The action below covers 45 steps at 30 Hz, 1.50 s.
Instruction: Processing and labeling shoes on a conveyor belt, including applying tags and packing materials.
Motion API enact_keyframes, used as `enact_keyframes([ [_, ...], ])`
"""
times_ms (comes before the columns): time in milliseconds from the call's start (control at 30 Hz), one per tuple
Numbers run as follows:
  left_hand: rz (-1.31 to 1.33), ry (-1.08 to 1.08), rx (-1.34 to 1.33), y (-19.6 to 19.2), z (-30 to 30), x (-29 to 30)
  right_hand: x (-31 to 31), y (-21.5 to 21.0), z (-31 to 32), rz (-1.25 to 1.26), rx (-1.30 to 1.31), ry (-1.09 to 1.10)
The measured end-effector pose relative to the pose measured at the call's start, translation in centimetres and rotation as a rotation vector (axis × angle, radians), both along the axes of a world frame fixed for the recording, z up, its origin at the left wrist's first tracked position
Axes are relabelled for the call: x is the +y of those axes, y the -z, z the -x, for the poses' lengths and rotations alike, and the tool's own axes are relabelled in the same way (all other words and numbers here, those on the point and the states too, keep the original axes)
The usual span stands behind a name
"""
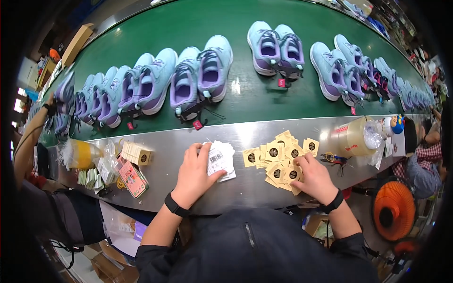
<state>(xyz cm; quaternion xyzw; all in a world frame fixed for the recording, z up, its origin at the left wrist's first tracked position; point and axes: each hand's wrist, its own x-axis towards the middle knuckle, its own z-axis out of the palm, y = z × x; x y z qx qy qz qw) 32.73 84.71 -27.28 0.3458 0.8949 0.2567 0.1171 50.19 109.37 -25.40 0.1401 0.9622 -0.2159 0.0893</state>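
Centrally, a stack of white tags (222, 159) with printed barcodes lies on the steel ledge (236, 193), and the left hand (192, 173) rests at its left side, thumb spread apart from the fingers and reaching to the lower edge. To the right, a loose pile of tan cards (274, 153) with dark round emblems sits under the fingertips of the right hand (317, 178); its thumb and index finger stand apart over the cards, though I cannot tell whether one is pinched. Farther left on the ledge are a banded bundle of cards (134, 153), a pink phone-like object (133, 180) and a yellow container (81, 154); farther right, a cloudy tub (350, 137) lies tilted. Beyond, pairs of light-blue shoes (216, 61) line the green surface (198, 19), several with pink tags (281, 83). At far left, another person's arm (33, 132) reaches toward a shoe.
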Motion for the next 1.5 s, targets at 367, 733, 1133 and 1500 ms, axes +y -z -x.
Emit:
enact_keyframes([
  [367,-0.426,-0.149,-0.344,-0.9,1.0,2.4,4.2,2.7,-2.1,0.665,0.142,0.289],
  [733,-0.872,0.115,-1.307,-3.9,-6.0,16.9,3.4,-2.2,0.5,1.176,0.887,0.6],
  [1133,-0.383,0.742,-0.533,-6.7,-5.9,25.3,17.1,-5.6,-9.9,0.023,1.129,0.792],
  [1500,-0.55,1.029,-0.114,-6.8,-13.2,34.8,22.3,-2.1,-13.5,0.153,1.145,0.969],
])
